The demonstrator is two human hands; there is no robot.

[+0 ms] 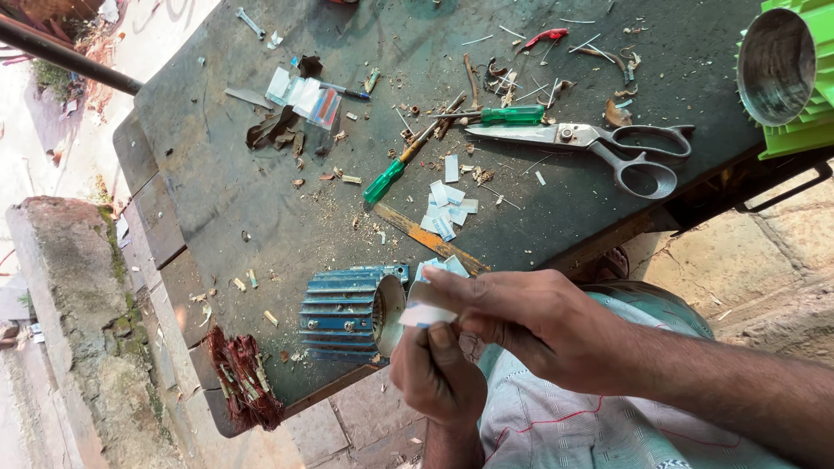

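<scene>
My right hand (530, 326) reaches in from the right and pinches a small white paper strip (423, 311) between thumb and fingers. Coming up from below, my left hand (437, 375) presses its thumb on the same strip. Both hands hover at the near edge of a dark, littered workbench (226, 200). Just left of the strip lies a blue finned motor housing (343, 314) on its side, its open end facing my hands. Several more cut white paper pieces (447, 207) lie on the bench above my hands.
Large scissors (599, 143), two green-handled screwdrivers (393, 168) (502, 115), a wooden stick (430, 236) and a red-handled tool (546, 36) lie on the bench. A green finned housing (786, 74) stands top right. Pulled copper wire (243, 382) hangs at the near-left corner.
</scene>
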